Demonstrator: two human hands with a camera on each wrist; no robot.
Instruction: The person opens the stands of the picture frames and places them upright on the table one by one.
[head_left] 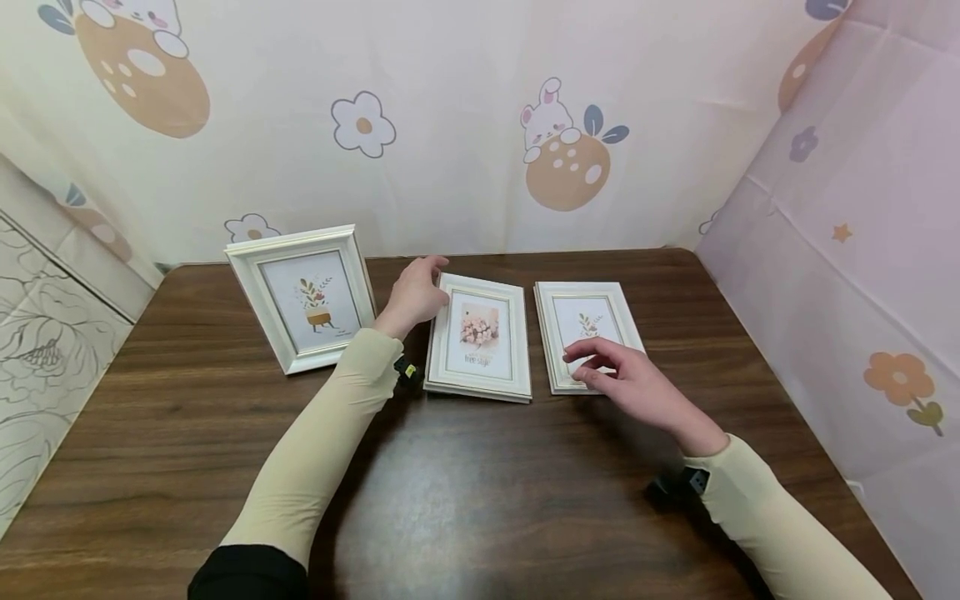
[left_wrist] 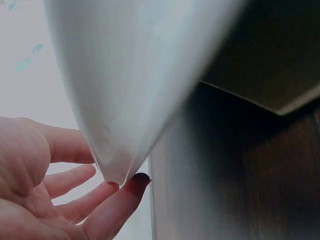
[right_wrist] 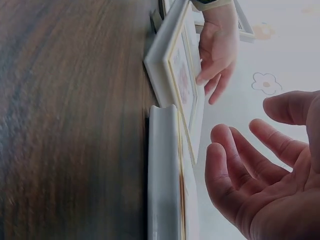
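Observation:
Near the middle of the table, my left hand (head_left: 415, 298) holds the far left corner of a white picture frame (head_left: 483, 329) with a pink flower print. The left wrist view has its fingers (left_wrist: 102, 197) and thumb at the tip of the frame's pale border (left_wrist: 115, 100). In the right wrist view this frame (right_wrist: 172, 75) looks tilted against the tabletop. My right hand (head_left: 633, 383) hovers over the near part of a second white frame (head_left: 588, 304), which lies face up. Its fingers are loosely bent with nothing between them, and they cover part of that frame's plant print.
A third white frame (head_left: 315, 300) with a potted plant print stands upright, leaning back, at the left. All are on a dark wooden table (head_left: 450, 492). A patterned curtain (head_left: 457, 183) hangs behind, and another pale patterned cloth (head_left: 847, 292) borders the right side.

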